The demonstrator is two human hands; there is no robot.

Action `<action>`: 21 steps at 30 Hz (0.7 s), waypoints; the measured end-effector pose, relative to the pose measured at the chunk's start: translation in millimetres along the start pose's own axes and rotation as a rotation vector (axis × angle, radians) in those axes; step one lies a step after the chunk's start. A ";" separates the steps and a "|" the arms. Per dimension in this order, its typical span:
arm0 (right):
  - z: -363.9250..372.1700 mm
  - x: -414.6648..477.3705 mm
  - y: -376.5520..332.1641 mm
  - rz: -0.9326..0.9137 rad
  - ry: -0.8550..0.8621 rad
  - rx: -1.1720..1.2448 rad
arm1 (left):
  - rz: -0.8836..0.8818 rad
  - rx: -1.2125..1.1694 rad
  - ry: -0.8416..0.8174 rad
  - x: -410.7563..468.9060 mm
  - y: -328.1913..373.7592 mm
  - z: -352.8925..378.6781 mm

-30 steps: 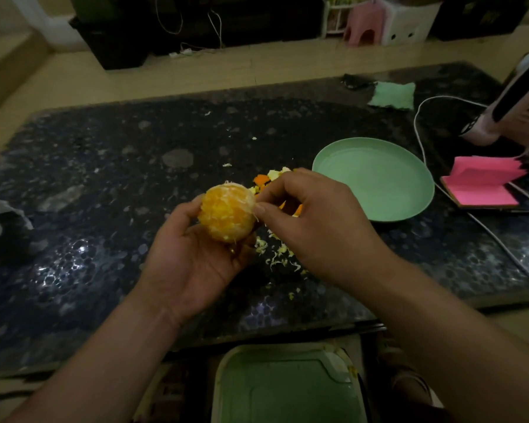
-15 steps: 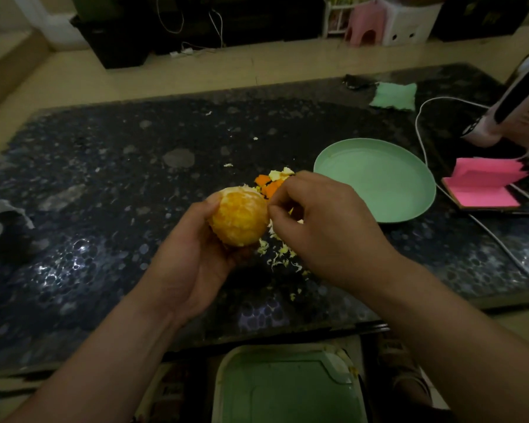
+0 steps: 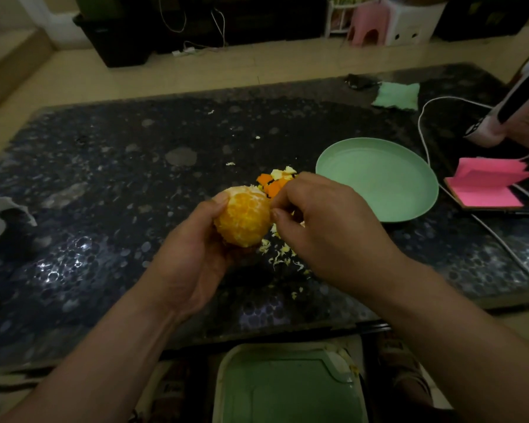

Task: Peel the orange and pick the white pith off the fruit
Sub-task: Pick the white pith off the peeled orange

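The peeled orange (image 3: 243,216) is held up over the dark table, its flesh bare with a little white pith at its top edge. My left hand (image 3: 193,254) cups it from the left and below, thumb on its upper left. My right hand (image 3: 327,227) is at the fruit's right side, thumb and forefinger curled together at its surface; whether they pinch pith I cannot tell. Orange peel pieces (image 3: 272,184) lie just behind the fruit. Pale pith shreds (image 3: 280,254) are scattered on the table below my hands.
An empty green plate (image 3: 376,184) sits to the right of the hands. Pink sticky notes (image 3: 486,187), a white cable (image 3: 422,129) and a pink device (image 3: 513,114) lie at the right. A green cloth (image 3: 397,96) is at the back. A green bin (image 3: 287,389) stands below the table edge.
The orange has turned slightly in my left hand and moved a little right. My right hand's fingertips shifted from the fruit's top right down its right side.
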State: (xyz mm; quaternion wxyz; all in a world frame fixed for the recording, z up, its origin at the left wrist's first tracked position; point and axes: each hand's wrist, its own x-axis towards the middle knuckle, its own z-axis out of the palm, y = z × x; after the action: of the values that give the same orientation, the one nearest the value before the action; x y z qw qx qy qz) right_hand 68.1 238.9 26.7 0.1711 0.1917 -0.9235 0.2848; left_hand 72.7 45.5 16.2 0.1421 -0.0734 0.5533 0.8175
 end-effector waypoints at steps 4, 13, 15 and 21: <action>2.2 1.0 0.2 0.041 0.056 0.090 | 0.010 -0.015 -0.002 0.3 -0.4 2.0; -5.1 -0.5 -1.8 0.169 0.019 0.311 | 0.001 -0.157 -0.076 -1.7 6.3 2.8; -8.1 -0.2 -3.0 0.183 0.000 0.346 | 0.016 -0.157 -0.082 -2.1 7.3 3.1; -11.3 -0.2 -3.0 0.182 -0.051 0.310 | 0.019 -0.106 -0.063 -2.2 8.2 0.7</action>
State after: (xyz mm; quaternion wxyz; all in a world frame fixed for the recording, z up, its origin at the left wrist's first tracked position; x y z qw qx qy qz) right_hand 71.9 243.4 36.8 0.0895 0.1384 -0.8861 0.4333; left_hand 72.2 43.0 24.4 0.1475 -0.0496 0.5052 0.8488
